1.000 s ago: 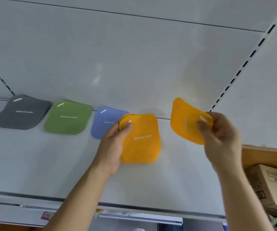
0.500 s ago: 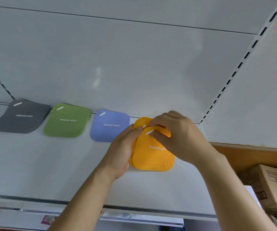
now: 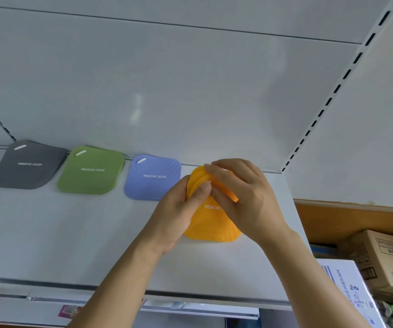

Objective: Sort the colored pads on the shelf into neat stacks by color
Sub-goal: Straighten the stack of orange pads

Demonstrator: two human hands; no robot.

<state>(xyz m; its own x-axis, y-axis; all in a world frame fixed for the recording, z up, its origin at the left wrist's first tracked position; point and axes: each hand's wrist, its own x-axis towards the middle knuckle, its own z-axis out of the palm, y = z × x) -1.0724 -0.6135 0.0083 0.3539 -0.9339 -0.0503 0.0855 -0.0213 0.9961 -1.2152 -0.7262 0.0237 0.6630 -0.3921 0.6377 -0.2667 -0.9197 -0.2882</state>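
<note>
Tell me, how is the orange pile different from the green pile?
The orange pads are being held by both hands, the left hand and the right hand; nobody touches the green pads. The orange pads are fanned and uneven at the top; the green pads lie flat and tidy. Both piles sit on the white shelf, and both have white writing.

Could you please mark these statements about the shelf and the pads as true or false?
1. Both hands, left and right, hold the orange pads. True.
2. The green stack lies between grey and blue. True.
3. The blue stack sits farthest left. False: the grey one does.
4. The pads read "REMOVE ODOR". True.
5. The cardboard box stands on the shelf. False: it sits lower, to the right.
</note>
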